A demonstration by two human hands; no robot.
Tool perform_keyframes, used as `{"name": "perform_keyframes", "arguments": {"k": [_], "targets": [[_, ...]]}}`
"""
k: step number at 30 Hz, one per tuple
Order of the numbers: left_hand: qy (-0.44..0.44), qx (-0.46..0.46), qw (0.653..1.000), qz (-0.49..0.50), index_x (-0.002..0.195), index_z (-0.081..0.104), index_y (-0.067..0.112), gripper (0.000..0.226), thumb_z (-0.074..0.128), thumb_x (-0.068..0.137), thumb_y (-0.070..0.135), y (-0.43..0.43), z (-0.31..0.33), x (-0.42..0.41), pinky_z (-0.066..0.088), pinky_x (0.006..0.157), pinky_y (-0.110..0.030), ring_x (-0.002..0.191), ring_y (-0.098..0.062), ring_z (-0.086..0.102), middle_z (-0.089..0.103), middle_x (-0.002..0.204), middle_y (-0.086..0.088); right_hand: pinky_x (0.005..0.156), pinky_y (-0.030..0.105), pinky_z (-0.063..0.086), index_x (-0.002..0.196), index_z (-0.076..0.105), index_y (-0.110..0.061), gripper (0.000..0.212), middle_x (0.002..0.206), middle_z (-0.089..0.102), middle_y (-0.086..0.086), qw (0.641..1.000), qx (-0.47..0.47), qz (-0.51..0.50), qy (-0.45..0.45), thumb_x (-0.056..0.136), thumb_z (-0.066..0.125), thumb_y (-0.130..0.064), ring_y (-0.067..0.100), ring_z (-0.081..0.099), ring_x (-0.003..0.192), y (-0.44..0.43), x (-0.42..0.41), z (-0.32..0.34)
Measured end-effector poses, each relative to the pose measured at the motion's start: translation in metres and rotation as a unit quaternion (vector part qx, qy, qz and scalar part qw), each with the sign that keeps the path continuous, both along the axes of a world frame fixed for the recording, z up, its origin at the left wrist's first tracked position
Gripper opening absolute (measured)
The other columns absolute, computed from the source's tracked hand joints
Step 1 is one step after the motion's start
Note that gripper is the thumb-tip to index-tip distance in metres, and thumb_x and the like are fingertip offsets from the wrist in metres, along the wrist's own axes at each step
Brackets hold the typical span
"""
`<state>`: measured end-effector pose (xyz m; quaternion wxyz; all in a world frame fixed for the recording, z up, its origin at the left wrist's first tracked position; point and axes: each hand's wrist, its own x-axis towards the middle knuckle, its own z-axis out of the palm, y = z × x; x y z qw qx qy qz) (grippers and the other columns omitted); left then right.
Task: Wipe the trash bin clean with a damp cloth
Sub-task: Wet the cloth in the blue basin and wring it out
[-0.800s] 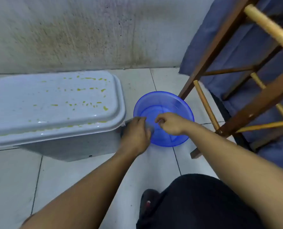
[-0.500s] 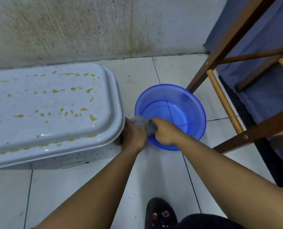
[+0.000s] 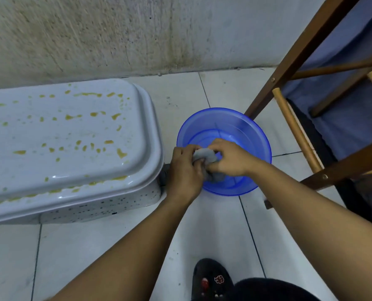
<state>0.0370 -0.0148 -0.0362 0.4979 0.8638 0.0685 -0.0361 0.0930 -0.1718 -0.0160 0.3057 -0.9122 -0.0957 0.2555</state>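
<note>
I see left hand [image 3: 186, 170] and right hand [image 3: 228, 159] both gripping cloth [image 3: 204, 155] over basin [image 3: 253, 131], frame centre. Risk: under-wrung cloth drips, smears stains across bin [image 3: 72, 137].

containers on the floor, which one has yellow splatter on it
The white trash bin: its lid is flecked with yellow spots. The round blue basin beside it shows none.

Glossy plastic bin lid [image 3: 67, 135], translucent blue plastic basin [image 3: 224, 118], grey cloth [image 3: 204, 155], varnished wooden frame [image 3: 293, 55]
</note>
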Motion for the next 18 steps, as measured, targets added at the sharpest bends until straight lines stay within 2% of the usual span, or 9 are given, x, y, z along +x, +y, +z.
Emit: {"name": "perform_keyframes", "arguments": {"k": [2,5,7,10,12,13,14,16,18], "targets": [[-0.017,-0.029,0.999,-0.012,0.105,0.06,0.028,0.011,0.054,0.099,0.02,-0.004,0.02,-0.004,0.051,0.071,-0.033,0.085,-0.015,0.061,0.062,0.099,0.005,0.086,0.034,0.052,0.095,0.07,-0.027,0.022,0.102,0.067,-0.009,0.999,0.028,-0.033,0.0,0.076,0.077,-0.034,0.009,0.062,0.096,-0.012,-0.005,0.021],[-0.017,-0.085,0.996,-0.006,0.104,0.055,0.032,0.008,0.053,0.099,0.027,-0.012,0.059,-0.005,0.059,0.07,-0.046,0.084,-0.018,0.066,0.067,0.089,0.011,0.089,0.041,0.056,0.099,0.073,-0.018,0.024,0.093,0.074,0.001,0.99,0.11,-0.081,0.034,0.08,0.079,-0.032,0.016,0.07,0.092,-0.027,-0.014,0.057],[-0.033,-0.145,0.989,0.015,0.107,0.056,0.033,0.011,0.054,0.098,0.027,-0.017,0.091,-0.003,0.06,0.075,-0.047,0.089,-0.018,0.067,0.068,0.093,0.011,0.094,0.045,0.054,0.106,0.071,-0.011,0.031,0.1,0.075,0.009,0.968,0.204,-0.127,0.068,0.082,0.078,-0.029,0.024,0.071,0.099,-0.036,-0.024,0.085],[-0.076,-0.155,0.985,0.009,0.129,0.05,0.03,0.031,0.058,0.1,0.026,-0.016,0.151,0.0,0.051,0.075,-0.022,0.093,-0.014,0.065,0.067,0.103,0.005,0.098,0.049,0.051,0.114,0.067,-0.001,0.04,0.113,0.069,0.025,0.922,0.329,-0.178,0.098,0.083,0.076,-0.025,0.038,0.067,0.108,-0.036,-0.039,0.131],[-0.101,-0.144,0.984,-0.001,0.138,0.047,0.031,0.042,0.062,0.099,0.026,-0.009,0.183,0.004,0.041,0.071,-0.007,0.093,-0.007,0.062,0.065,0.106,0.006,0.09,0.042,0.056,0.115,0.066,0.002,0.037,0.113,0.067,0.029,0.888,0.401,-0.198,0.105,0.085,0.071,-0.019,0.038,0.067,0.104,-0.031,-0.044,0.154],[-0.123,-0.135,0.983,-0.004,0.141,0.046,0.03,0.046,0.064,0.099,0.027,0.0,0.201,0.004,0.041,0.074,-0.004,0.092,-0.004,0.06,0.064,0.105,0.01,0.086,0.04,0.058,0.115,0.065,0.002,0.035,0.111,0.067,0.028,0.875,0.429,-0.199,0.106,0.086,0.071,-0.016,0.037,0.067,0.101,-0.024,-0.047,0.171],[-0.142,-0.129,0.982,-0.008,0.142,0.046,0.029,0.048,0.066,0.098,0.029,0.012,0.219,0.004,0.044,0.08,-0.005,0.093,-0.003,0.061,0.064,0.104,0.011,0.083,0.04,0.057,0.117,0.064,0.003,0.036,0.11,0.067,0.027,0.865,0.45,-0.194,0.104,0.086,0.07,-0.014,0.036,0.067,0.1,-0.017,-0.048,0.187],[-0.153,-0.114,0.982,-0.015,0.144,0.046,0.028,0.052,0.068,0.097,0.033,0.04,0.247,0.008,0.053,0.094,-0.028,0.097,-0.012,0.066,0.069,0.103,0.002,0.087,0.044,0.056,0.122,0.059,0.006,0.04,0.112,0.066,0.029,0.857,0.471,-0.187,0.092,0.086,0.069,-0.01,0.038,0.066,0.101,0.002,-0.046,0.217],[-0.159,-0.075,0.984,-0.016,0.145,0.045,0.03,0.055,0.069,0.096,0.036,0.077,0.27,0.011,0.053,0.097,-0.042,0.1,-0.021,0.067,0.068,0.107,-0.006,0.095,0.051,0.052,0.124,0.054,0.01,0.045,0.115,0.063,0.034,0.865,0.464,-0.179,0.068,0.085,0.07,-0.007,0.041,0.064,0.103,0.028,-0.043,0.248]]}}
